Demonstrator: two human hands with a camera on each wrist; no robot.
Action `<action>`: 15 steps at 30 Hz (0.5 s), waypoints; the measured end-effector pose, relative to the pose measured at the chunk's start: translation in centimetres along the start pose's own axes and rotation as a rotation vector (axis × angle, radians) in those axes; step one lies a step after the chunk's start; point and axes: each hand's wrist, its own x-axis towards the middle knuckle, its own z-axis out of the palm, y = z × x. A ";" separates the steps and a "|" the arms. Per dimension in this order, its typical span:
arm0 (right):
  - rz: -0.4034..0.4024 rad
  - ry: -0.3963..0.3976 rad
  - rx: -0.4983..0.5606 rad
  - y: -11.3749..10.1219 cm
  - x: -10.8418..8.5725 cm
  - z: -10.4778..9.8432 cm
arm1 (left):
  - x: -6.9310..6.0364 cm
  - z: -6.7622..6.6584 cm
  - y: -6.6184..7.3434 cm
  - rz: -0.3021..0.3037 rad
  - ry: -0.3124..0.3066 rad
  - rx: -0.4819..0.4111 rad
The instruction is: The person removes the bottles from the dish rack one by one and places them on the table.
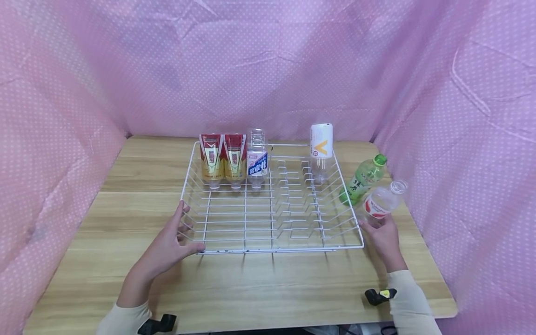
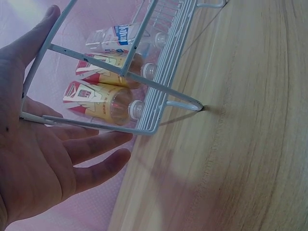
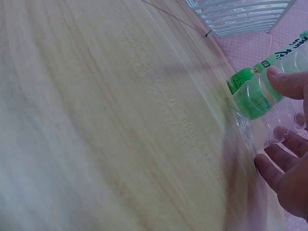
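A white wire dish rack [image 1: 272, 251] stands on the table. My left hand [image 1: 169, 246] rests against its front left corner, thumb on the front rim and fingers along the left side; in the left wrist view the fingers [image 2: 96, 168] look fairly straight. To the rack's right, my right hand [image 1: 383, 237] holds the lower part of a clear plastic bottle [image 1: 383, 199] with a red-and-white label. That bottle is uncapped and leans right. In the right wrist view the thumb [image 3: 286, 84] lies on its side. A green tea bottle [image 1: 363, 179] stands just behind it.
Upside down at the rack's back left are two red-and-gold bottles [image 1: 211, 158] and a clear bottle with a blue label [image 1: 257, 163]. Another inverted bottle with a white label [image 1: 321, 142] stands at the back right. Pink dotted curtains [image 1: 251, 70] surround the wooden table [image 1: 259, 288].
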 end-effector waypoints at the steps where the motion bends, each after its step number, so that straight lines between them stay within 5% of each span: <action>1: -0.001 -0.002 0.000 0.0 0.0 0.0 | 0.0 0.0 -0.1 0.001 0.000 -0.001; 11: -0.064 -0.026 0.009 0.6 -0.1 0.1 | 0.0 0.0 -0.1 0.004 -0.001 -0.014; 15: -0.092 0.038 0.097 -0.3 -0.7 -0.6 | 0.0 -0.1 -0.1 0.010 -0.003 -0.014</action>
